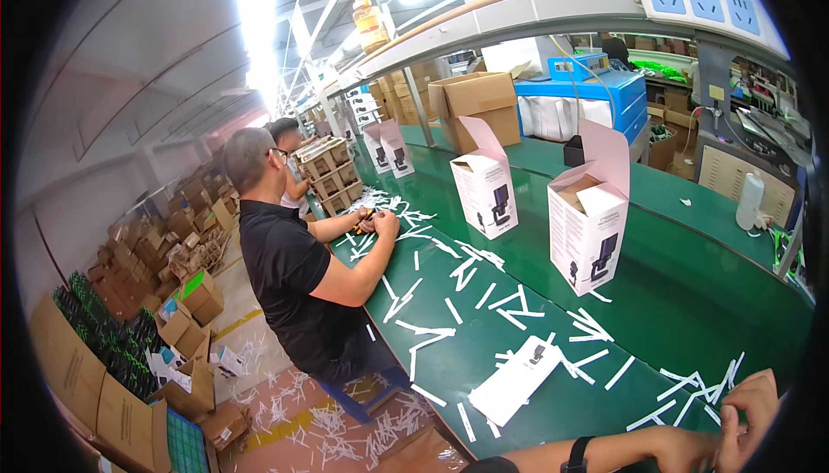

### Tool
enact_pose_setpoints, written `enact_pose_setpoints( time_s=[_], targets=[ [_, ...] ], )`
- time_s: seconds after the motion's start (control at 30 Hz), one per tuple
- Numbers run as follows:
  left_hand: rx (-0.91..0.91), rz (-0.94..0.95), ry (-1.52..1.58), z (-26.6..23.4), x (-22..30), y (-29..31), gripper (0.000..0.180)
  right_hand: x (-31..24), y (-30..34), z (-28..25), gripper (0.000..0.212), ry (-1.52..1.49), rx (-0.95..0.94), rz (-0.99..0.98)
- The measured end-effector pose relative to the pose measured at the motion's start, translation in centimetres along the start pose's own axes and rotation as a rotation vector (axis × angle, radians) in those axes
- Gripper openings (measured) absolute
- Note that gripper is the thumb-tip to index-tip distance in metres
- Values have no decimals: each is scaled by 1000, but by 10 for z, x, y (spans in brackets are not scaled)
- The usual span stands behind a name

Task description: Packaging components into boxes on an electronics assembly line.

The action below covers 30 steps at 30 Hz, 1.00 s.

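Observation:
My left hand [688, 449] is at the lower right, its forearm crossing the bottom edge with a black band [576, 456] at the wrist. Its fingers are hidden. My right hand [749, 411] is close against it near the rim, fingers curled in; whatever they may hold does not show. White paper strips [682, 391] lie on the green table beside both hands. To their left lies a flat white printed carton piece [516, 380]. Beyond stand two upright white boxes with open flaps, a nearer box [590, 231] and a farther box [484, 192].
A co-worker in a black shirt [289, 257] leans at the table's left edge, hands over a strip pile. Another person [289, 136] is behind. An open brown carton [477, 97], a clear bottle [749, 201] and power sockets [704, 2] line the far side. Cartons [186, 326] crowd the floor.

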<state>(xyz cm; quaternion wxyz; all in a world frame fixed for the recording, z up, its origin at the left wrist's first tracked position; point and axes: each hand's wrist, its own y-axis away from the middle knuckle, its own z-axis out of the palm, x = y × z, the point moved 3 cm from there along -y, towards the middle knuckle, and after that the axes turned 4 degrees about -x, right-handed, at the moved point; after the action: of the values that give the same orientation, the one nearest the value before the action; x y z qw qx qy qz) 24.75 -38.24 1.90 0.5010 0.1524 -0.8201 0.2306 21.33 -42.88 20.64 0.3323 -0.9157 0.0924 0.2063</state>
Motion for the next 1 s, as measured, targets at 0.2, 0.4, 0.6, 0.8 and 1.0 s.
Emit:
enact_pose_setpoints(
  time_s=[0.2, 0.4, 0.6, 0.8, 1.0],
  targets=[
    [344, 151, 183, -13, 59, 24, 69, 2, 0, 16, 16, 17, -76, -120],
    [324, 278, -57, 3, 28, 45, 54, -12, -9, 26, 17, -91, 89, -287],
    [597, 342, 92, -4, 64, 49, 68, 33, 0, 47, 32, 54, 24, -279],
    [852, 424, 234, -12, 88, 43, 87, 82, 11, 58, 56, 39, -177, -123],
    [1206, 453, 315, -36, 94, 60, 108, 59, 12, 77, 50, 145, 222, -126]
  ],
)
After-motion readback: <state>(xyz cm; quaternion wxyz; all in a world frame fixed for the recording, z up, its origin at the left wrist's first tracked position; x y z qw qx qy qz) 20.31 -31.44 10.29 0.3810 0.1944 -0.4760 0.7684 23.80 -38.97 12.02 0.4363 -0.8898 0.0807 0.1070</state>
